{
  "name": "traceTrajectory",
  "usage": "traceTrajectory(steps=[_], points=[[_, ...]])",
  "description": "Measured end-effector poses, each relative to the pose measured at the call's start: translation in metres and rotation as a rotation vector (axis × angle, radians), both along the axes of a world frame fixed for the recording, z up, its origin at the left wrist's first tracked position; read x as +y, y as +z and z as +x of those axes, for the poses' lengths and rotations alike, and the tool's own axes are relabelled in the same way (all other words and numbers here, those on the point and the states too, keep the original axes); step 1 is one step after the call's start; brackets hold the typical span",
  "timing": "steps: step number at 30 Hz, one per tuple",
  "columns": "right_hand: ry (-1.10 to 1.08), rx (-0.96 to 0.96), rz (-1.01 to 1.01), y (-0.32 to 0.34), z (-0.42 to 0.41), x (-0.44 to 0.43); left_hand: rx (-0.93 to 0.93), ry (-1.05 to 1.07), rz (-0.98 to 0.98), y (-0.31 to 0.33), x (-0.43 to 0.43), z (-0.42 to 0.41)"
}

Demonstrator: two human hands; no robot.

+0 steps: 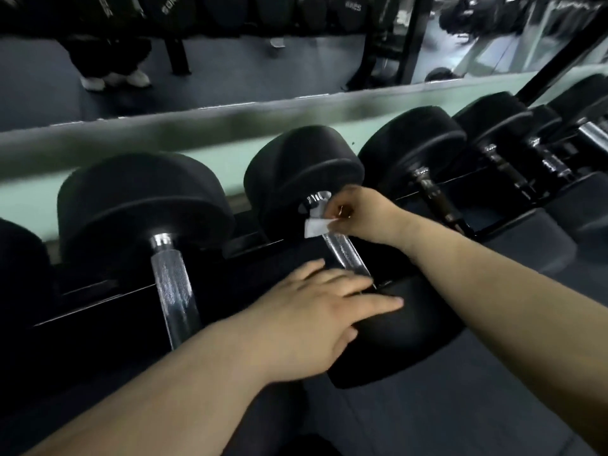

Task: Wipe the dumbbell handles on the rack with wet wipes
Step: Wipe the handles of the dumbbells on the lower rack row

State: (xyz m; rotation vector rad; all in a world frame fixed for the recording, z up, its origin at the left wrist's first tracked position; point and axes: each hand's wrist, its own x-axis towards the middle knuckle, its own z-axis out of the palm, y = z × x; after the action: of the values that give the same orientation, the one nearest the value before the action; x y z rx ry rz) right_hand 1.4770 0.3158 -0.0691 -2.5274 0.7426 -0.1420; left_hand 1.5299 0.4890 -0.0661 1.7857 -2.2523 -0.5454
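Right hand point(357, 213) pinches wipe point(316, 227) on handle point(345, 251); left hand point(316, 311) flat; weight point(353, 8) reads ARES.

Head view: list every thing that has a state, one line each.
wet wipe: bunched, pinched by the right hand, against the far end of the middle dumbbell handle.
right hand: fingers curled, pinching the wet wipe.
left hand: flat, fingers straight, resting on the near dumbbell head.
middle dumbbell handle: bare below the wet wipe.
left dumbbell handle: bare, untouched.
right dumbbell handle: bare, untouched.
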Motion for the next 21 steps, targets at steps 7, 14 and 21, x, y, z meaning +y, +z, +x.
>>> traceTrajectory(steps=[7, 14, 21], points=[[0.081, 0.378, 0.189, 0.013, -0.024, 0.013, -0.009, 0.046, 0.042, 0.009, 0.010, -0.006], [0.001, 0.050, 0.019, 0.007, 0.001, 0.000, -0.070, 0.068, 0.042, 0.008, 0.012, -0.008], [0.218, 0.459, 0.154, 0.012, -0.036, 0.011, 0.004, 0.094, 0.076, 0.014, 0.013, -0.011]])
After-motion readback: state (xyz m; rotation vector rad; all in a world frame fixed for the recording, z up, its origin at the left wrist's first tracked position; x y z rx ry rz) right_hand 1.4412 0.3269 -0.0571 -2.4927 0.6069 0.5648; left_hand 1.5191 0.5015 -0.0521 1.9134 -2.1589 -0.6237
